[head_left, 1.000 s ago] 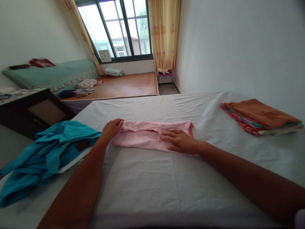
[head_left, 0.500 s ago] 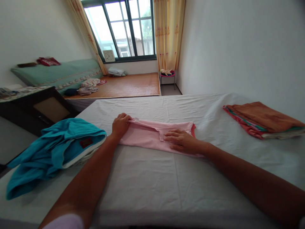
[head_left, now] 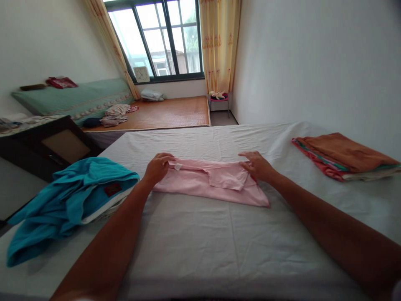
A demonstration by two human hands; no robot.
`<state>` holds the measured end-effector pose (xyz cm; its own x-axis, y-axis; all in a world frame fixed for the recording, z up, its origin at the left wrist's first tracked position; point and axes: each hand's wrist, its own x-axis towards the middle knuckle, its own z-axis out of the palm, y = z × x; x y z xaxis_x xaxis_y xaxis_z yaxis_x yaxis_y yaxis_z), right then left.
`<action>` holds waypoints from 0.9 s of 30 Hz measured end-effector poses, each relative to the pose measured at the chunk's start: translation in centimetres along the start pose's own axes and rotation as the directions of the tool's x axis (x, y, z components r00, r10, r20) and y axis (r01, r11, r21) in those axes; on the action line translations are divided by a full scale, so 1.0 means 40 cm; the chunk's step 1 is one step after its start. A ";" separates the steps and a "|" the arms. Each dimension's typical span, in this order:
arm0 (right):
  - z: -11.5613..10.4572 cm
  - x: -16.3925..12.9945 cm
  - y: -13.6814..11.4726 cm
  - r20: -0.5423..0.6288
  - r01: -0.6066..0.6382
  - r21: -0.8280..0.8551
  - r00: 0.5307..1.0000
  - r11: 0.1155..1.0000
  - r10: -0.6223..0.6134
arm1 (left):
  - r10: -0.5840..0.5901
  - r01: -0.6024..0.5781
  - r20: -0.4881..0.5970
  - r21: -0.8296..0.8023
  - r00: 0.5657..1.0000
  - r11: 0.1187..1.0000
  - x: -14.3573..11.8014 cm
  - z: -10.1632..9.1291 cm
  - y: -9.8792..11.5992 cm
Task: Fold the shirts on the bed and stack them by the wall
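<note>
A pink T-shirt [head_left: 203, 188] lies folded lengthwise in a strip, with a short sleeve laid flat on top and a small white tag near its left end. My left hand [head_left: 158, 169] is closed on the shirt's far left corner. At the far right corner is my right hand [head_left: 258, 165], its thumb and forefinger apart and its thumb touching the cloth. Left of my left arm, a turquoise garment [head_left: 84, 188] with a dark red label lies in a loose heap.
White sheeting [head_left: 194, 242] covers the surface under the clothes. A folded stack of clothes [head_left: 347, 152], orange-brown on top, lies at the right near the wall. Beyond stand a dark cabinet [head_left: 59, 142], a bed with a brown mat [head_left: 172, 110] and a small pink stool [head_left: 219, 98].
My right hand has moved from the middle of the sleeve to the shirt's far right corner. The sleeve now lies flatter and further out. My left hand stays at the left corner.
</note>
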<state>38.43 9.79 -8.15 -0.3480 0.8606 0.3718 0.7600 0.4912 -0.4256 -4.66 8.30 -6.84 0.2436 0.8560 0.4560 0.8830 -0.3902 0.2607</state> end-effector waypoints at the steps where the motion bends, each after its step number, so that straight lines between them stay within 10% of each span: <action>1: 0.001 0.001 0.026 0.003 -0.046 -0.076 0.999 0.996 0.047 | 0.075 -0.071 0.068 -0.062 0.995 0.996 0.002 0.009 0.017; 9: -0.015 -0.003 0.056 0.201 -0.155 0.086 0.970 0.984 0.135 | 0.288 -0.235 0.209 -0.247 0.934 0.940 -0.011 0.057 0.039; 16: -0.030 0.010 0.080 -0.109 -0.317 0.290 0.926 0.903 0.360 | 0.270 -0.184 0.266 -0.306 0.925 0.934 -0.026 0.045 0.087; 22: -0.058 0.014 0.155 0.059 -0.551 0.513 0.787 0.658 0.614 | -0.138 0.134 0.008 -0.297 0.990 0.945 0.024 0.089 0.067; 27: -0.038 0.003 0.153 0.000 -0.488 0.342 0.855 0.803 0.519 | -0.160 0.174 0.105 -0.140 0.981 0.975 0.072 0.125 0.016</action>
<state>43.88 12.69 -9.46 0.0967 0.9906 0.0966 0.5925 0.0207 -0.8053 -1.36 12.23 -9.61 0.1396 0.9383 0.3165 0.8470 -0.2788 0.4527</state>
